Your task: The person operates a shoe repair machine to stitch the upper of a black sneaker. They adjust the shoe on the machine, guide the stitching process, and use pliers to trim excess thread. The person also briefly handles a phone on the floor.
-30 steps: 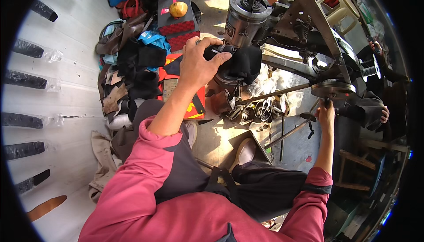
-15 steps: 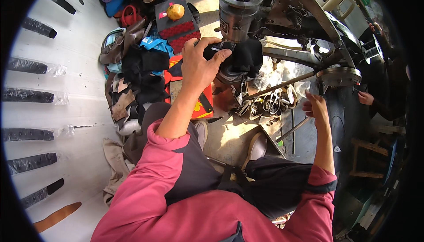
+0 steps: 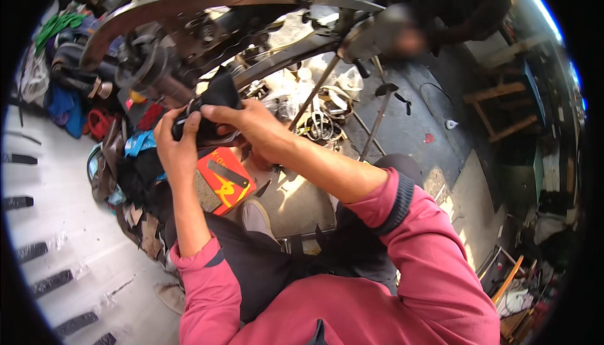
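One black piece (image 3: 221, 91), clasped by left grip (image 3: 178, 144) and right grip (image 3: 250, 123), jutting beyond both.

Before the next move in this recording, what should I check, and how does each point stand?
1. Left hand holding the black item: ok.
2. Right hand at the same item: ok.
3. Right-hand grip: cannot tell, fingers partly hidden.
4. Black item clear of the metal cylinder: cannot tell.
5. Floor near the shoe uncluttered: not ok, red box there.
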A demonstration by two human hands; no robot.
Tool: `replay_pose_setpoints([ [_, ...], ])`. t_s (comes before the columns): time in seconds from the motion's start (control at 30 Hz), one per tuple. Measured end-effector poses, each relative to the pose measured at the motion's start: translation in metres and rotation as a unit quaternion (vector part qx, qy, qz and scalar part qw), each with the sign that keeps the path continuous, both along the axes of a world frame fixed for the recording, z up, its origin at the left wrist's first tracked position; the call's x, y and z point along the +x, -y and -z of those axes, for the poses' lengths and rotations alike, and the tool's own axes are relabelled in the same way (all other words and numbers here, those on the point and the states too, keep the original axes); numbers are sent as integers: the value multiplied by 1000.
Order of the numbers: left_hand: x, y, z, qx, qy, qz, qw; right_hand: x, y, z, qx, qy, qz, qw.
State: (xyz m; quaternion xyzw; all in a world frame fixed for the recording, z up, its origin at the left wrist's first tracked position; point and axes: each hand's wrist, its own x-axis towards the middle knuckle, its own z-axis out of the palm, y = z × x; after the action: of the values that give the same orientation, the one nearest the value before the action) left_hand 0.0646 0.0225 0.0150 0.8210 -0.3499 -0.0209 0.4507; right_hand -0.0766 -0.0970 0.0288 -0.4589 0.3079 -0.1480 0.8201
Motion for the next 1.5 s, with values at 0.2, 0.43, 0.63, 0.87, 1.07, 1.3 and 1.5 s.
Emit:
replay_pose_setpoints([
  [0.2, -2, 1, -2, 9, -42, 10, 999, 24, -2, 10, -60, -12, 67, 996],
  [0.43, -2, -1, -5, 7, -70, 21, 997, 16, -2, 9, -45, -32, 34, 998],
  [0.63, -2, -1, -5, 4, -87, 26, 996, 17, -8, 20, -124, 14, 64, 990],
  [0.87, -3, -1, -6, -32, -110, 54, 992, 14, -12, 28, -247, 18, 78, 966],
  [1.07, 0, -1, 0, -39, -194, 64, 978, 20, -8, 40, -311, -53, 55, 947],
  [1.3, 5, 3, 8, -69, -228, 59, 969, 13, -1, 24, -289, -51, 30, 956],
  [1.5, 2, 3, 10, -77, -192, 44, 977, 16, -2, 32, -230, -9, 19, 973],
])
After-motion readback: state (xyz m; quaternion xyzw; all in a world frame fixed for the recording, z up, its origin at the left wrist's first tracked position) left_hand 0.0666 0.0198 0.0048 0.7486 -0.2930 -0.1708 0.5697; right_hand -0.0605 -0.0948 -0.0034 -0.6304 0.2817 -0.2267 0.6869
